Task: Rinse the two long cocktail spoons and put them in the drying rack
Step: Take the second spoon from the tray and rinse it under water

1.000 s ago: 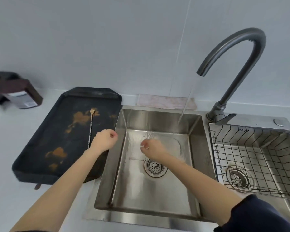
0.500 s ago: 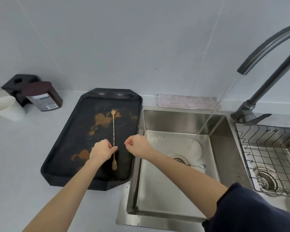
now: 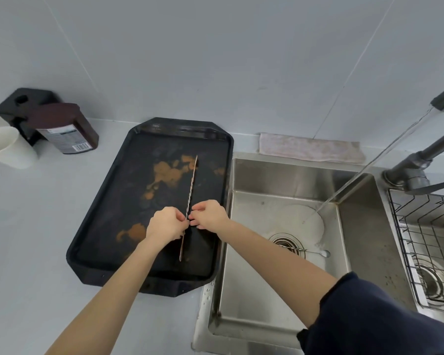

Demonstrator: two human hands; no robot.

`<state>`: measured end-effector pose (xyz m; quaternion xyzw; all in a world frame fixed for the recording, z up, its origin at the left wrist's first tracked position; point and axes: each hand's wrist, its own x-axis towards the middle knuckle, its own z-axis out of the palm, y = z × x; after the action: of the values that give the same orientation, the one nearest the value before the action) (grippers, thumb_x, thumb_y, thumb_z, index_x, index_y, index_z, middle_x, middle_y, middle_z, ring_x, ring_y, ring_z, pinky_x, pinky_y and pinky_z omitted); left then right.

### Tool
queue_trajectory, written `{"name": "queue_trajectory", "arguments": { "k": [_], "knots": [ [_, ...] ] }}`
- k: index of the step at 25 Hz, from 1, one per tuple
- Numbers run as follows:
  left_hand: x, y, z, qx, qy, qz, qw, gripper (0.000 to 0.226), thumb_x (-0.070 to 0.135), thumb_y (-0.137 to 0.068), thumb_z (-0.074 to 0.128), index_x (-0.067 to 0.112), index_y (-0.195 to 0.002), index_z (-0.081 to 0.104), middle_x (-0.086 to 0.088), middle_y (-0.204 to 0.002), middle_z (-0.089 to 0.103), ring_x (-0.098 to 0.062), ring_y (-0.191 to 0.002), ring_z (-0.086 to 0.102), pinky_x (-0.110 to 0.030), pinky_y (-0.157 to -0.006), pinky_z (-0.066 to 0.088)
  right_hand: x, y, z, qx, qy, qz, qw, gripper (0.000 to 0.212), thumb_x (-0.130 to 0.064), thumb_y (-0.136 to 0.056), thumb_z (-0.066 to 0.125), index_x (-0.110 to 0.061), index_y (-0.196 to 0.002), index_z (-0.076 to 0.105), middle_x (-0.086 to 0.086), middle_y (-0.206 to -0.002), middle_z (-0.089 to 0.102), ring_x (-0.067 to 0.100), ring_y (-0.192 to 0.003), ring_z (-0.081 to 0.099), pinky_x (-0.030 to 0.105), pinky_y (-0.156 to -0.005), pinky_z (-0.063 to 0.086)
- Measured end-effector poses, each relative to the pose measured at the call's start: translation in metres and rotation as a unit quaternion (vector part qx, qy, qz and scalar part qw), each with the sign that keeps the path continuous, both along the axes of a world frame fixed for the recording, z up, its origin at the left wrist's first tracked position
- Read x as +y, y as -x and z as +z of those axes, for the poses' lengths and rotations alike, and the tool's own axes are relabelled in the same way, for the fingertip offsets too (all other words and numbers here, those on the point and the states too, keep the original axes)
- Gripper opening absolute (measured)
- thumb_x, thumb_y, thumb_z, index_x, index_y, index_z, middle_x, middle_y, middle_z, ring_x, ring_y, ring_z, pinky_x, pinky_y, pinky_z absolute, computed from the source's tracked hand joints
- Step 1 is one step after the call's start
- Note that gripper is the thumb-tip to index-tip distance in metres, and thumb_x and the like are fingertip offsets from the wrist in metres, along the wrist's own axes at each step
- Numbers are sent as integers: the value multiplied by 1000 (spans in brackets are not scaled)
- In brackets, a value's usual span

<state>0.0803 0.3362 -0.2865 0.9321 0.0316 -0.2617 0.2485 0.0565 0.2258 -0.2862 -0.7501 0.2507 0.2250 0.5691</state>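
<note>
Head view is showing both hands meeting at the twisted cocktail spoon [image 3: 190, 190] over the black tray [image 3: 105, 221]: left hand [image 3: 166, 224] and right hand [image 3: 208, 216] are pinching its stem, its long axis running away from the person. The second spoon [image 3: 310, 251] is lying in the sink [image 3: 280, 180], with the drying rack [image 3: 426, 242] farther right.
</note>
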Motion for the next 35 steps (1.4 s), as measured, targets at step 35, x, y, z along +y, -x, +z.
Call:
{"name": "queue_trajectory", "arguments": {
  "k": [35],
  "knots": [
    [-192, 106, 27, 40, 239, -100, 965, 17, 5, -90, 51, 11, -87, 67, 7, -69, 63, 13, -42, 57, 1, -45, 40, -273, 107, 77, -167, -165, -333, 913, 16, -4, -90, 57, -16, -80, 60, -1, -74, 61, 4, -63, 54, 16, -59, 41]
  ]
}}
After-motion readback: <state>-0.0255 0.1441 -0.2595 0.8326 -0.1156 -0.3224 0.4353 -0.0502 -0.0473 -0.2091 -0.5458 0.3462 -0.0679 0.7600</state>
